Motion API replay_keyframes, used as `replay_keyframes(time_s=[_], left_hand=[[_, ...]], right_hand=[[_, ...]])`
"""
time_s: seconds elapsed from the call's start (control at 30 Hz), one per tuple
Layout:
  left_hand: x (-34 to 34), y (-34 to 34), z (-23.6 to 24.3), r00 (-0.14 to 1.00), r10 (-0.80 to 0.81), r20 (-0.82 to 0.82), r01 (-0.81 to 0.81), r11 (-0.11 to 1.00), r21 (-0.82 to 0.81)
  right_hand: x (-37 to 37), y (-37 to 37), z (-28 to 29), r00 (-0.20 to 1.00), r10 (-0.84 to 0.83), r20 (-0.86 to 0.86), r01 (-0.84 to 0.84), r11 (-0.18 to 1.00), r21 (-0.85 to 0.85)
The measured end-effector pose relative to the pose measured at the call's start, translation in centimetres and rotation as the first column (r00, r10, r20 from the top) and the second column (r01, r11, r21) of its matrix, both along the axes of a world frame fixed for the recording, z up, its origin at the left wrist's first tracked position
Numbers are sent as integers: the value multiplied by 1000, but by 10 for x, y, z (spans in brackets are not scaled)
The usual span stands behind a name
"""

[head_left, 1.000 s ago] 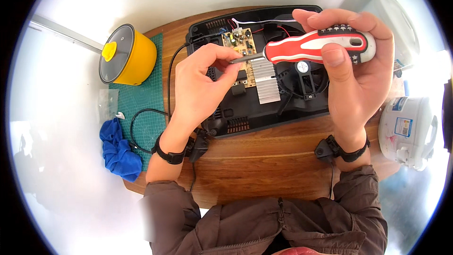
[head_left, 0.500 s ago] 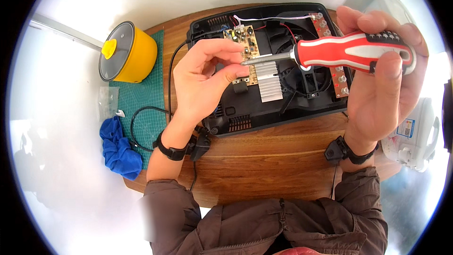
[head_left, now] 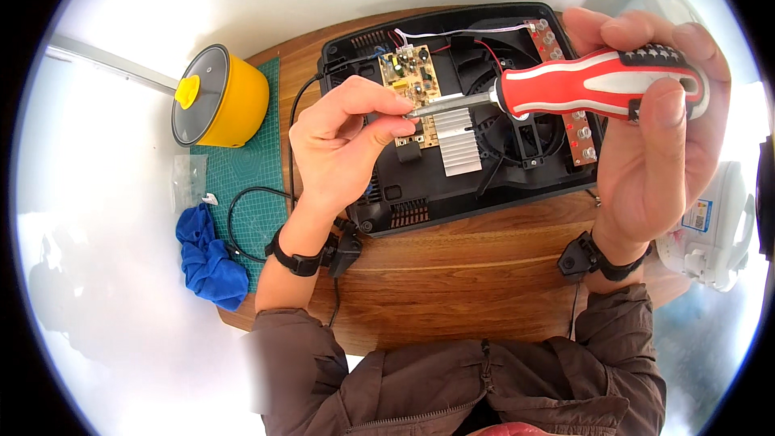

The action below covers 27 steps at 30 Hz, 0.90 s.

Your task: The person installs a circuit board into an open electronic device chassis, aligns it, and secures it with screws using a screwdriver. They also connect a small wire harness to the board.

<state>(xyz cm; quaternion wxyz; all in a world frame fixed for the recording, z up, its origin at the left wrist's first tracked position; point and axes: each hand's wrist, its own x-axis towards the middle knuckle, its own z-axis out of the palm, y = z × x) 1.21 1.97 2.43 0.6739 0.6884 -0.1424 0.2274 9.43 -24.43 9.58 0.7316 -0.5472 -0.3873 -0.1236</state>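
My right hand (head_left: pixel 654 153) grips the red and white handle of a screwdriver (head_left: pixel 597 85), held level above an opened black appliance housing (head_left: pixel 452 186). My left hand (head_left: pixel 343 141) pinches the tip of the screwdriver's metal shaft between thumb and fingers. Under the tip lie a tan circuit board (head_left: pixel 412 81) and a ribbed silver heat sink (head_left: pixel 458 141) inside the housing. A strip board with red and metal parts (head_left: pixel 577 133) runs along the housing's right side, partly hidden by the handle.
The housing rests on a round wooden table (head_left: pixel 460 282). A yellow pot with a glass lid (head_left: pixel 218 97) stands on a green cutting mat (head_left: pixel 258 169) at left. A blue cloth (head_left: pixel 206 254), a black cable (head_left: pixel 250 202) and a white appliance (head_left: pixel 714 226) lie around.
My right hand has drawn the screwdriver handle further to the right. My left hand's fingers have stayed pinched at the tip of the shaft.
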Motion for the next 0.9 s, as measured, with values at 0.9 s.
replay_keyframes(time_s=[0.9], left_hand=[[62,-7,59,938,344,44,-304,754,582]], right_hand=[[36,42,86,982,-41,183,147,774,-615]])
